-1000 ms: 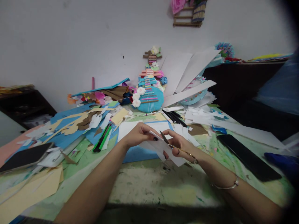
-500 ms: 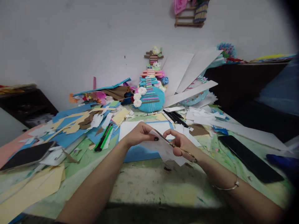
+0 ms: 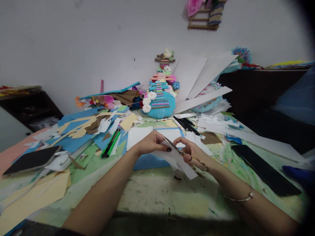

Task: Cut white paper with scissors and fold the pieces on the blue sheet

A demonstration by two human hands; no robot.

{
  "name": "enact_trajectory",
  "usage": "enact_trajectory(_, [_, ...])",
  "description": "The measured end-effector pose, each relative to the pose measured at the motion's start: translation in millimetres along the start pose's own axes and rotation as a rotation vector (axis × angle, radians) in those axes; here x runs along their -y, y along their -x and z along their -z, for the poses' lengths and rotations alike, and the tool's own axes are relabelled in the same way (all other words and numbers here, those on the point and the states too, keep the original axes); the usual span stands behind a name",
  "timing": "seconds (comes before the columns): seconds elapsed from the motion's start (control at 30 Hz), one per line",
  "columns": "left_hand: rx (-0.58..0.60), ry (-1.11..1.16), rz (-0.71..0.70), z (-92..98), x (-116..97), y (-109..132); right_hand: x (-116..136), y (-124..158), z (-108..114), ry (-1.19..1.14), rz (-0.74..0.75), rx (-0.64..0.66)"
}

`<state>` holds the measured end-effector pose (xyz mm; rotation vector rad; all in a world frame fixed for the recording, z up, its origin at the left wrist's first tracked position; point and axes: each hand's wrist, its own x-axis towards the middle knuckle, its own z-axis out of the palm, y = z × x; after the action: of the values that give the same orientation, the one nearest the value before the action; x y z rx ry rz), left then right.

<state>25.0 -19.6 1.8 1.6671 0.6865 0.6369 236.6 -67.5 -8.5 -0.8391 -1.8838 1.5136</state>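
Observation:
Between thumb and fingers, my left hand (image 3: 152, 143) pinches a piece of white paper (image 3: 176, 159) that hangs down toward the right over the table's front part. My right hand (image 3: 193, 152) grips a pair of scissors (image 3: 175, 147), its fingers in the handles. The blades point up and left along the paper's upper edge, close to my left thumb. Under my hands lie white sheets (image 3: 139, 135) on a blue sheet (image 3: 150, 161).
A green utility knife (image 3: 111, 143) lies left of my hands, black pens (image 3: 187, 124) behind them. Phones lie at the left (image 3: 31, 160) and right (image 3: 265, 169). Paper scraps cover much of the table. A blue paper instrument with flowers (image 3: 162, 106) leans on the wall.
The view has shifted slightly, so everything sits a little further right. The white paper's lower corner has swung outward to the right, and the scissors keep their place along its edge.

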Motion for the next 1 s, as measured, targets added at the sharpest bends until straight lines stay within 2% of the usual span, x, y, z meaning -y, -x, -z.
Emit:
enact_trajectory(0.13, [0.010,0.026,0.021,-4.2,-1,0,1,0,-1,0.001,0.003,-0.014])
enact_trajectory(0.37, [-0.003,-0.010,0.007,-2.4,1,-1,9,-1,-3,0.005,-0.130,-0.072])
enact_trajectory(0.7, [-0.005,0.075,0.069,2.4,9,-3,7,-3,1,0.024,-0.103,-0.206])
enact_trajectory(0.8, [-0.020,0.080,0.039,8.0,12,-5,5,-4,9,0.025,-0.077,-0.322])
enact_trajectory(0.9, [-0.015,0.100,0.002,15.6,14,-6,2,-4,25,0.066,-0.057,-0.531])
enact_trajectory(0.97, [-0.063,0.103,-0.017,21.2,16,-6,-2,-3,39,0.138,-0.067,-0.648])
enact_trajectory(1.0, [-0.104,0.094,-0.025,24.2,16,-6,-4,-3,46,0.201,-0.087,-0.667])
